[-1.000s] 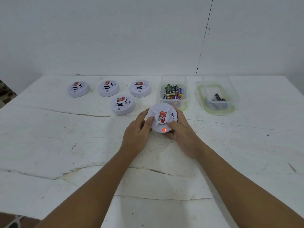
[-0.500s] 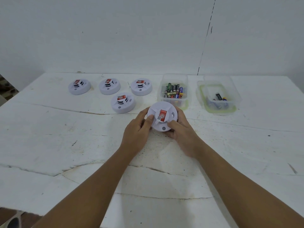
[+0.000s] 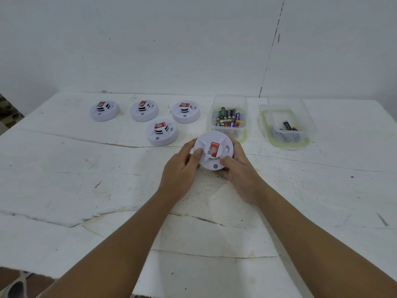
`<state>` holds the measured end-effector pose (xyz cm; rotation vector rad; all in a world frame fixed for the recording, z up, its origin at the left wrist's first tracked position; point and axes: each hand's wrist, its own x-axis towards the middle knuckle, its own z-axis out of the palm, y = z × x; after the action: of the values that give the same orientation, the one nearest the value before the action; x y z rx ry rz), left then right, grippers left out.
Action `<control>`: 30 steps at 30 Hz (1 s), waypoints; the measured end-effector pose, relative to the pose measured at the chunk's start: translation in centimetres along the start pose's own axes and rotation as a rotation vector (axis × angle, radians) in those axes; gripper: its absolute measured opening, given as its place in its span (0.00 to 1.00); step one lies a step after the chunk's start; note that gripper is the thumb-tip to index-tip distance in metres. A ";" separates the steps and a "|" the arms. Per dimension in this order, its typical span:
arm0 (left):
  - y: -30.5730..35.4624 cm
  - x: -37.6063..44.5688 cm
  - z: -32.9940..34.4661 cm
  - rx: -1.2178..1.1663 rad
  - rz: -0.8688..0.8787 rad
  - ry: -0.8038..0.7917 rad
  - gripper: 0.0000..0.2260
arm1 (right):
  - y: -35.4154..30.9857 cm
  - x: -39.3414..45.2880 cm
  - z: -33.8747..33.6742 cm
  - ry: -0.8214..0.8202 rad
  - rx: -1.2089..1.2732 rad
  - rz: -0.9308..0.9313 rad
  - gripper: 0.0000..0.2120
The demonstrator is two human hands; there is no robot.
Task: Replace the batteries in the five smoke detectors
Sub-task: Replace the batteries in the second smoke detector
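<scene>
A round white smoke detector (image 3: 212,154) with a red label is held between both hands just above the table, tilted toward me. My left hand (image 3: 181,171) grips its left side, thumb on its top. My right hand (image 3: 239,171) grips its right side, thumb on the front edge. Its small indicator near the front is dark. Several other white detectors rest on the table: three in a back row (image 3: 104,111), (image 3: 144,110), (image 3: 186,112) and one in front of them (image 3: 162,132). A clear box (image 3: 228,100) behind my hands holds several batteries.
A second clear container with a green rim (image 3: 266,117) stands at the back right and holds a few batteries. The white table (image 3: 64,168) has cracks across its top. A white wall rises right behind the table.
The red light on the held detector's front edge has gone out. Both hands keep the same grip on it, and it has stayed in about the same place.
</scene>
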<state>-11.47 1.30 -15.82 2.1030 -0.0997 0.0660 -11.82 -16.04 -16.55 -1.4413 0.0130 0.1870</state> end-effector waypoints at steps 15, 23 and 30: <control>-0.2 0.1 0.0 0.010 0.011 0.004 0.18 | 0.1 -0.2 0.0 0.000 -0.022 -0.039 0.30; -0.6 0.2 0.1 -0.024 0.019 0.004 0.17 | 0.3 0.0 -0.2 -0.003 -0.079 -0.056 0.29; -0.7 -0.1 -0.8 -0.273 -0.037 0.067 0.14 | 0.1 -0.6 1.4 0.038 -0.252 -0.160 0.27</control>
<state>-11.55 2.39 -16.01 1.8270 -0.0271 0.0948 -12.58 -14.74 -16.38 -1.6896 -0.0975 0.0299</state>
